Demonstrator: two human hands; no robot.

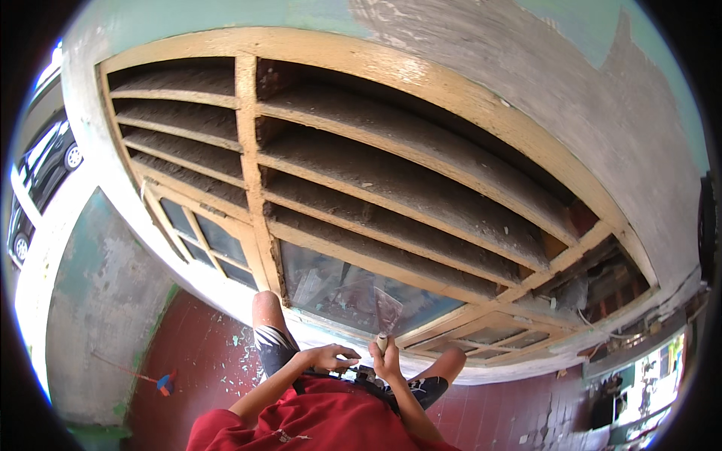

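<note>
My right hand (389,364) is closed round the pale handle of a paint scraper (386,310), held upright in front of my waist with its wide flat blade pointing up. Behind the blade lies the glass pane (331,282) of a cream wooden window frame (248,143). Close by on the left, my left hand (335,358) hovers before my waist with its fingers apart and nothing visible in it. Its fingertips point toward the right hand without touching it. A small dark object (368,374) at my waist is partly hidden between the hands.
Dusty wooden louvres (406,188) fill the frame's upper part. The wall (481,52) around it has bare grey patches and green paint. Paint flakes (239,353) litter the red floor (188,383), where a red and blue object (166,383) lies. A parked car (49,161) stands outside.
</note>
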